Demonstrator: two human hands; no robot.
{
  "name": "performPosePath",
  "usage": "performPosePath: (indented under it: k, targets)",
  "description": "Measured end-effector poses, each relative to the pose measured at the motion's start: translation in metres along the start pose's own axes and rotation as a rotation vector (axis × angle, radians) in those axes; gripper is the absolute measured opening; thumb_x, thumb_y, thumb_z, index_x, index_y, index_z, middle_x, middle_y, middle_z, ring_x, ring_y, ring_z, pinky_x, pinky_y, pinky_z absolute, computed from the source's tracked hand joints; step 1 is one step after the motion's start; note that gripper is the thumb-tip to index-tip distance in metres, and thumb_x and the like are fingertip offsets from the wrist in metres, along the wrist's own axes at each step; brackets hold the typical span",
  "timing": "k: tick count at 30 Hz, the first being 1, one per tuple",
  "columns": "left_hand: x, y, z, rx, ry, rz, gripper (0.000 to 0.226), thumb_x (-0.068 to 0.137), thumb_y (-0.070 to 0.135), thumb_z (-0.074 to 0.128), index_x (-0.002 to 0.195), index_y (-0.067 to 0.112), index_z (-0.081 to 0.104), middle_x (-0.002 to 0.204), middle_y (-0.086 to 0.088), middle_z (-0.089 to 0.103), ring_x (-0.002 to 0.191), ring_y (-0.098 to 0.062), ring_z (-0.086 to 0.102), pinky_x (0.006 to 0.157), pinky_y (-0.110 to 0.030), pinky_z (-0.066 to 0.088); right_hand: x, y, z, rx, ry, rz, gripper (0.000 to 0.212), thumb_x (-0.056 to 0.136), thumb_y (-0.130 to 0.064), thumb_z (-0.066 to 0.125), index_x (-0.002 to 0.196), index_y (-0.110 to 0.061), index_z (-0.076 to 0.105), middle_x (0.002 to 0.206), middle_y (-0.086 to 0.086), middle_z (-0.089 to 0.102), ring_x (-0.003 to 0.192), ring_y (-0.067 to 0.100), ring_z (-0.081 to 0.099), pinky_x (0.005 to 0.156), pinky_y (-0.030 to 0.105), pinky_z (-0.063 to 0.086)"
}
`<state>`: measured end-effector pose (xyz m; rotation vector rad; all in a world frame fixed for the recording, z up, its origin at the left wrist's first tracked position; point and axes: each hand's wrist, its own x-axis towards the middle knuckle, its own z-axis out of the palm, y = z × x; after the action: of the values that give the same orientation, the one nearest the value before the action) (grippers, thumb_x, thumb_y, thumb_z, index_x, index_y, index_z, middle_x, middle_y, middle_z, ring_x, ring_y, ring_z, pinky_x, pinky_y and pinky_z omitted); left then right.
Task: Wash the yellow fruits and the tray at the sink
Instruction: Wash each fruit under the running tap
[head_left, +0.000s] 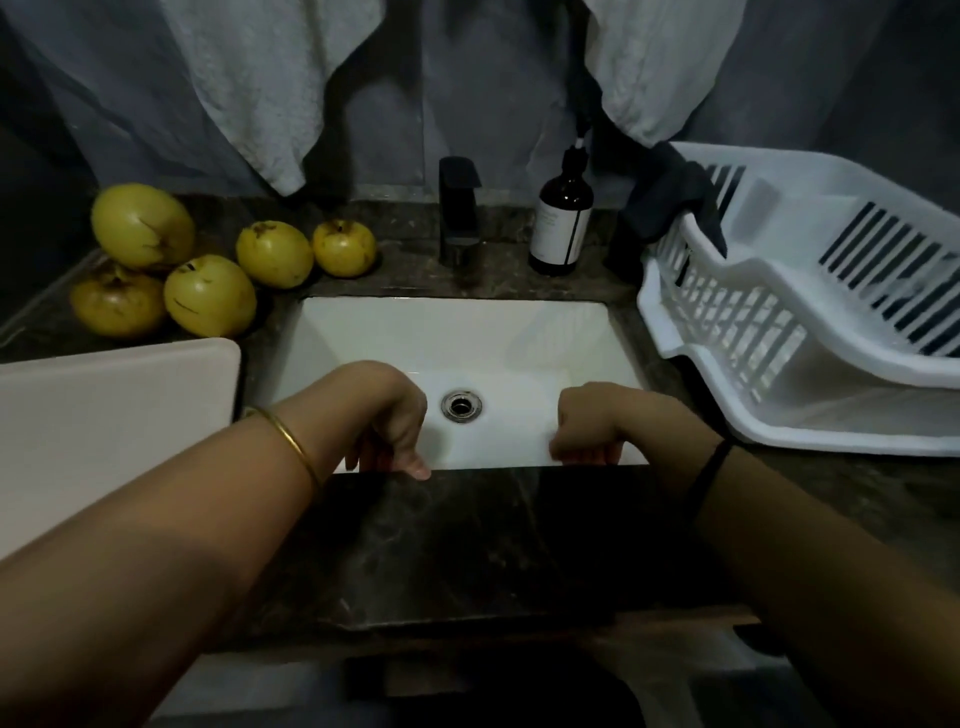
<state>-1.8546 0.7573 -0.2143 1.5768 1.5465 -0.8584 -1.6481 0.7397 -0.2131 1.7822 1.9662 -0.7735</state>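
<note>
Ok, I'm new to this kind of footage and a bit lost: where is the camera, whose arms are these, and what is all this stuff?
There is no machine here. One camera sits on a person's head and looks down, so the two arms are their own. The left hand and right hand hang at the near edge of the white sink; both hold nothing. Five yellow fruits lie on the dark counter to the left, behind a pale tray. Behind the sink stand a black tap and a dark bottle. A white dish rack sits on the right.
</note>
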Motion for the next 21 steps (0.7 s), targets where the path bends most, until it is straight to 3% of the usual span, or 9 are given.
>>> performPosePath:
  k: [5, 8, 10, 13, 16, 18, 21]
  targets:
    - [-0.005, 0.004, 0.001, -0.002, -0.048, -0.005, 0.034, 0.091, 0.030, 0.063, 0.084, -0.003, 0.061, 0.080, -0.014, 0.061, 0.075, -0.027, 0.064, 0.084, -0.043, 0.051, 0.000, -0.004, -0.007, 0.016, -0.110, 0.036, 0.025, 0.085, -0.023, 0.062, 0.065, -0.011, 0.065, 0.074, 0.009, 0.069, 0.080, 0.028, 0.071, 0.077, 0.038, 0.059]
    - [-0.014, 0.005, 0.000, -0.134, -0.097, -0.041, 0.058, 0.096, 0.051, 0.045, 0.098, -0.005, 0.061, 0.098, -0.021, 0.058, 0.107, -0.038, 0.061, 0.087, -0.039, 0.045, -0.004, -0.007, -0.013, -0.026, -0.157, 0.021, 0.027, 0.089, -0.023, 0.058, 0.063, -0.014, 0.061, 0.065, 0.000, 0.063, 0.063, 0.018, 0.063, 0.069, 0.030, 0.055]
    - [-0.024, 0.003, -0.002, -0.250, -0.136, -0.051, 0.079, 0.092, 0.065, 0.033, 0.116, -0.006, 0.058, 0.108, -0.024, 0.056, 0.115, -0.039, 0.057, 0.096, -0.039, 0.041, -0.008, -0.011, -0.017, -0.062, -0.177, 0.014, 0.029, 0.089, -0.022, 0.056, 0.062, -0.015, 0.057, 0.064, 0.000, 0.060, 0.059, 0.015, 0.059, 0.064, 0.026, 0.049]
    - [-0.043, -0.007, -0.004, -0.298, -0.130, -0.007, 0.080, 0.091, 0.069, 0.018, 0.136, 0.009, 0.045, 0.128, -0.021, 0.055, 0.119, -0.034, 0.055, 0.101, -0.039, 0.034, -0.009, -0.020, -0.022, -0.123, -0.273, 0.029, 0.032, 0.094, -0.029, 0.053, 0.066, -0.013, 0.057, 0.078, 0.005, 0.061, 0.076, 0.024, 0.062, 0.079, 0.033, 0.050]
    - [-0.061, -0.021, -0.003, -0.278, 0.047, 0.065, 0.072, 0.096, 0.062, 0.017, 0.139, 0.011, 0.043, 0.133, -0.015, 0.054, 0.120, -0.028, 0.053, 0.097, -0.036, 0.035, -0.009, -0.030, -0.025, -0.191, -0.296, 0.019, 0.033, 0.095, -0.036, 0.053, 0.093, -0.004, 0.062, 0.096, 0.008, 0.063, 0.084, 0.024, 0.058, 0.089, 0.036, 0.046]
    - [-0.068, -0.031, -0.003, -0.219, 0.305, 0.125, 0.062, 0.099, 0.053, 0.025, 0.133, 0.008, 0.050, 0.136, -0.014, 0.051, 0.122, -0.029, 0.049, 0.096, -0.032, 0.035, -0.011, -0.033, -0.023, -0.221, -0.154, -0.019, 0.031, 0.093, -0.035, 0.055, 0.107, -0.007, 0.057, 0.113, 0.011, 0.059, 0.094, 0.028, 0.056, 0.085, 0.036, 0.044]
    - [-0.079, -0.052, -0.004, -0.209, 0.554, 0.122, 0.042, 0.096, 0.045, 0.045, 0.120, 0.013, 0.057, 0.124, -0.012, 0.059, 0.112, -0.028, 0.053, 0.086, -0.031, 0.041, -0.024, -0.035, -0.023, -0.173, 0.094, -0.056, 0.019, 0.091, -0.023, 0.051, 0.104, -0.010, 0.050, 0.108, 0.014, 0.057, 0.097, 0.030, 0.057, 0.073, 0.032, 0.041]
